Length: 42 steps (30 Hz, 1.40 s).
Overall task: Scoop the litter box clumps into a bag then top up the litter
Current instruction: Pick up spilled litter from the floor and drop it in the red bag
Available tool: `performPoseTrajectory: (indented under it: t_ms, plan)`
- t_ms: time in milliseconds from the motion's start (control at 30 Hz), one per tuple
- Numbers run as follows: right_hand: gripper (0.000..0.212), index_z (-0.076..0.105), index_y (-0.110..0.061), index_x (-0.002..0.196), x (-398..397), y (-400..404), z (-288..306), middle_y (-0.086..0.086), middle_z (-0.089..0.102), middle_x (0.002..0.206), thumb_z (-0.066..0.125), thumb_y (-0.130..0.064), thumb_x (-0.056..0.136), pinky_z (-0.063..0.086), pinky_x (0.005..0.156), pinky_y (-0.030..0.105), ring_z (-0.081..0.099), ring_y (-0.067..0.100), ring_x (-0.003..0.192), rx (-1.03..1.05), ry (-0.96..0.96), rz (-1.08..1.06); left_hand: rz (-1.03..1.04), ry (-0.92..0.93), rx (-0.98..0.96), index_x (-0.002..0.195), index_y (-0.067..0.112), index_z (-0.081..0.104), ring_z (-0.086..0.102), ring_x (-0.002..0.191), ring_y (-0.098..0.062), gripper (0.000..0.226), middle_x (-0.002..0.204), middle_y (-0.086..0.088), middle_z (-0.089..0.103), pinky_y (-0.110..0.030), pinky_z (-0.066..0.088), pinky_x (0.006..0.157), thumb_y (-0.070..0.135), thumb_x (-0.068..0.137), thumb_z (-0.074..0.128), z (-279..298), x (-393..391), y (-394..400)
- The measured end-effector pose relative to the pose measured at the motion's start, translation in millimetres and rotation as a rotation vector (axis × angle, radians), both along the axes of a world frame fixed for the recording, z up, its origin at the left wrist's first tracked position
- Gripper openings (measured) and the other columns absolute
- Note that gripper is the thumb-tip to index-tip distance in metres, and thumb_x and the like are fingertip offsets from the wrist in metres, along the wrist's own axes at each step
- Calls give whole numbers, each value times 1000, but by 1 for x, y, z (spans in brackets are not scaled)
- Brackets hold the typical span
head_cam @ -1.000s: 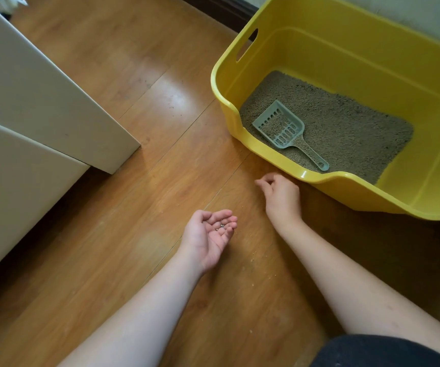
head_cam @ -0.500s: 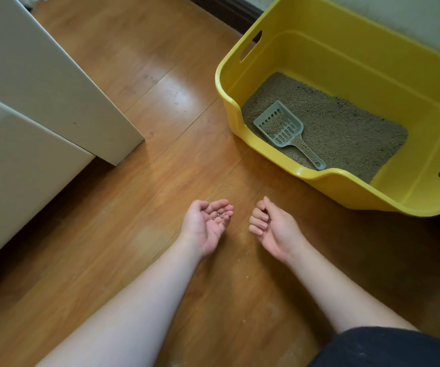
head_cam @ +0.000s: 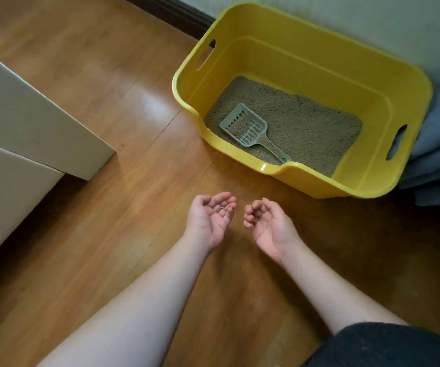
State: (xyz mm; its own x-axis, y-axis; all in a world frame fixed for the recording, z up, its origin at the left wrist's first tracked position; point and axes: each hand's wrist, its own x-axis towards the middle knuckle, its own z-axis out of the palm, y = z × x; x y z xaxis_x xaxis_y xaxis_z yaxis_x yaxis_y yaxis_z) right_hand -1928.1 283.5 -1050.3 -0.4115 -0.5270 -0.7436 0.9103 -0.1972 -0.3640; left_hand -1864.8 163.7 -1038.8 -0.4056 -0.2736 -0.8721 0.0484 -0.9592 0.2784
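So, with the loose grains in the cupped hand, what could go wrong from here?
1. The few dark litter grains lie loose on the cupped left hand; a tilt could drop them onto the wooden floor.
2. The right hand may hold more; its curled fingers hide this.
3. The grey slotted plastic scoop lies inside the yellow plastic litter box; no bag is visible.

Head camera looks steeply down (close) at wooden floor (head_cam: 86, 247).
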Motion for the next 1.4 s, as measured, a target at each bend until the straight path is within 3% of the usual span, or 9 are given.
performPoseTrajectory:
  t_ms: [200, 367, 633, 767, 1000, 1167, 1400]
  plan:
    - [44, 60, -2, 98, -2, 2, 22, 14, 65, 84, 39, -40, 96, 47, 83, 32, 60, 23, 84, -125, -71, -280, 154, 100, 52, 84, -7, 62, 58, 69, -27, 43, 68, -20, 67, -23, 54, 52, 19, 95, 30, 17, -18, 16]
    - [47, 62, 0, 99, -4, 2, 51, 15, 67, 83, 40, -40, 96, 46, 97, 36, 61, 25, 87, -132, -43, -428, 227, 163, 75, 77, -4, 60, 55, 62, -24, 40, 62, -17, 64, -26, 49, 63, 20, 93, 33, 43, -31, 37]
    - [47, 66, 0, 94, 7, 29, 150, 12, 68, 81, 38, -38, 98, 51, 86, 33, 65, 22, 81, 26, 32, -427, 277, 131, 202, 73, -4, 63, 61, 66, -27, 42, 68, -19, 67, -28, 51, 67, 20, 92, 35, 131, -21, 70]
    - [53, 75, -2, 82, 15, 17, 238, 13, 69, 86, 37, -35, 98, 55, 85, 31, 68, 21, 80, -15, 36, -445, 317, 187, 205, 67, -6, 72, 68, 74, -30, 53, 84, -24, 70, -29, 57, 71, 19, 92, 33, 223, -7, 63]
    - [53, 75, -4, 88, 34, -6, 426, 13, 71, 95, 34, -36, 100, 56, 84, 31, 69, 21, 87, -76, 53, -553, 308, 239, 112, 73, -6, 73, 70, 85, -33, 52, 96, -25, 70, -31, 59, 78, 21, 90, 32, 420, 7, 53]
    - [55, 74, -4, 98, 43, -6, 565, 15, 69, 110, 30, -37, 100, 52, 93, 33, 67, 24, 103, -92, 70, -627, 247, 244, 9, 83, -5, 74, 68, 95, -35, 51, 104, -25, 69, -37, 56, 88, 22, 90, 30, 559, 8, 59]
    - [56, 60, -3, 122, 38, 12, 739, 13, 64, 123, 23, -40, 101, 52, 89, 27, 61, 22, 115, -138, 225, -629, 96, 350, -61, 100, -6, 71, 64, 109, -35, 49, 115, -25, 66, -40, 51, 95, 24, 87, 35, 731, -1, 77]
